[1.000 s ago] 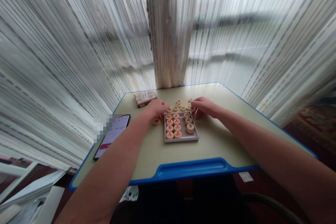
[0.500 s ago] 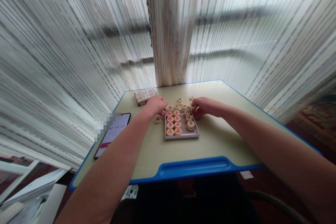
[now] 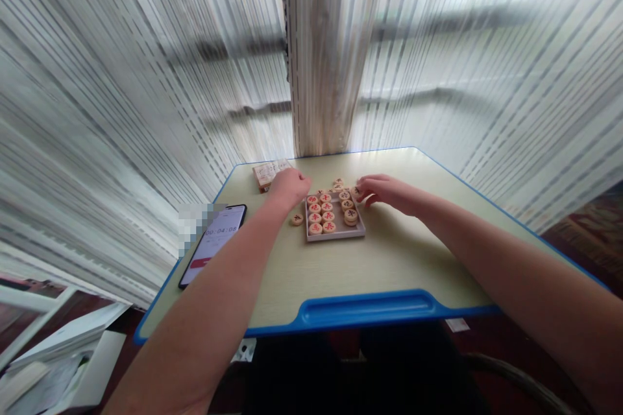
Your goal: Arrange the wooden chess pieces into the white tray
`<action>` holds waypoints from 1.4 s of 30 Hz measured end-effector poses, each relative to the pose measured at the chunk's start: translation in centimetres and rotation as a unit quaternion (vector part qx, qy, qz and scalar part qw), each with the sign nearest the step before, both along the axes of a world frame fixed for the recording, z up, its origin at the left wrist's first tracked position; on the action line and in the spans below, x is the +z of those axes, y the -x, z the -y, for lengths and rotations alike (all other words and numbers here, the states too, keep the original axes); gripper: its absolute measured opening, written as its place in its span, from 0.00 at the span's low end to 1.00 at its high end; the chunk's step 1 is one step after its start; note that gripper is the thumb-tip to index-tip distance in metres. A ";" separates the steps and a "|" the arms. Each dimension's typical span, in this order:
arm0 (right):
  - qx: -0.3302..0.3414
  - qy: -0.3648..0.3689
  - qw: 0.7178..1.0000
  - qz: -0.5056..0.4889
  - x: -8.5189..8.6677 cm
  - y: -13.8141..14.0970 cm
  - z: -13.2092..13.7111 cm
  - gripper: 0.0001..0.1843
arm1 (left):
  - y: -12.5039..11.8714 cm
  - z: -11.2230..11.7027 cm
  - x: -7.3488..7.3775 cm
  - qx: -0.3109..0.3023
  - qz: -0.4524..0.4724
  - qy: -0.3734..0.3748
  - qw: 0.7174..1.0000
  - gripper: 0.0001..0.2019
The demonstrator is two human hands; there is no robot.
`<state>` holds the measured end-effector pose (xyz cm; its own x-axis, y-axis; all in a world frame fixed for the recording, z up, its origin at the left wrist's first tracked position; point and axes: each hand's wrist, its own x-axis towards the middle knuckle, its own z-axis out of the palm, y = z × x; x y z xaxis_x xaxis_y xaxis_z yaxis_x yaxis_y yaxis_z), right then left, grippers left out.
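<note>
A shallow white box (image 3: 335, 237) lies on the table, holding round wooden Chinese chess pieces. Two columns with red characters, such as this red piece (image 3: 329, 227), line its left side. Dark-lettered pieces, one dark piece (image 3: 350, 213) among them, stand along its right side. My left hand (image 3: 292, 185) is closed at the box's far left corner; what its fingers hold is hidden. With its fingertips on a chess piece (image 3: 356, 190) by the far right corner, my right hand (image 3: 384, 191) is partly curled. Loose pieces (image 3: 339, 181) lie beyond the box, and another loose piece (image 3: 296, 219) to its left.
A phone (image 3: 214, 240) showing a running timer lies at the table's left edge. Behind my left hand is a printed cardboard box (image 3: 267, 172). The table (image 3: 389, 259) has a blue rim and a blue front groove (image 3: 370, 306). Sheer striped curtains (image 3: 195, 78) hang behind it.
The white box with its pieces has slid away from me, closer to the loose pieces beyond it. My hands have shifted slightly farther forward, and the view has turned a little.
</note>
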<state>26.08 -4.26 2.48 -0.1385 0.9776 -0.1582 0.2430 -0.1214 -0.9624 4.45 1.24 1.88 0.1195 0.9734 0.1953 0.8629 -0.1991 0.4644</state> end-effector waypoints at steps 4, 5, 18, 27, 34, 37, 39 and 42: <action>0.099 -0.032 0.989 0.107 0.2 -0.2 0.5 0.06 | -0.6 1.2 0.7 -0.121 0.013 -0.078 0.989 0.09; 0.108 -0.034 0.987 0.115 0.2 -0.2 0.6 0.08 | -0.9 1.6 0.8 -0.179 0.041 -0.070 0.981 0.10; 0.129 -0.057 0.989 0.047 -0.5 -1.2 0.1 0.15 | -3.4 4.5 1.0 -0.351 0.029 -0.104 0.930 0.10; 0.026 -0.071 0.997 0.016 -1.3 -1.9 -1.0 0.20 | -3.3 5.4 1.5 -0.398 -0.040 0.026 0.916 0.11; 0.045 -0.071 0.996 0.018 -0.7 -1.5 -0.4 0.22 | -3.5 5.3 1.6 -0.426 -0.052 0.060 0.901 0.10; 0.051 -0.084 0.994 0.047 -0.8 -1.6 -0.4 0.23 | -3.5 5.3 1.7 -0.434 -0.049 0.079 0.896 0.10; 0.053 -0.087 0.992 0.076 -1.0 -1.7 -0.5 0.24 | -3.4 5.3 1.7 -0.431 -0.040 0.088 0.897 0.11; 0.052 -0.088 0.990 0.098 -1.3 -1.8 -0.7 0.24 | -3.2 5.2 1.8 -0.415 -0.041 0.097 0.904 0.09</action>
<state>27.88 -3.54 1.17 -0.2231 0.9746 -0.0215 0.4302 0.0786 -0.8993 7.65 -4.01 3.71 0.8310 0.5562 -0.0109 0.4857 -0.7159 0.5016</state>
